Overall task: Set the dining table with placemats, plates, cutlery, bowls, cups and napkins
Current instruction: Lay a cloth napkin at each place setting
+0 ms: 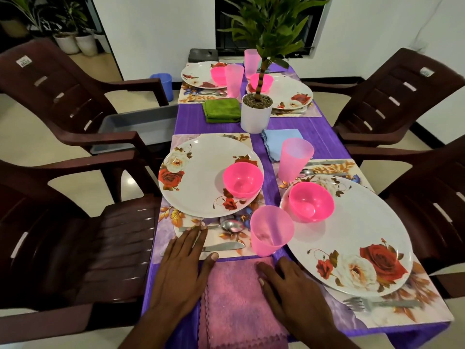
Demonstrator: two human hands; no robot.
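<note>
Pressing flat with straight, spread fingers, the left hand [180,267] and right hand [289,280] rest on either edge of the pink napkin [236,306], gripping nothing. Just beyond the napkin stands a pink cup [270,231]; left of the napkin lie a knife [222,246] and spoon [226,225]. Farther off, all four placemats carry plates and bowls. Judging by this, only smoothing this last napkin remains.

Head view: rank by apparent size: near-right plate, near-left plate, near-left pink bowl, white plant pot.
1. Near-right plate, largest, though it sits closest to the camera, which inflates it.
2. Near-left plate, probably the same real size.
3. White plant pot and near-left pink bowl look about alike; the pot is farther away, so no ranking.
</note>
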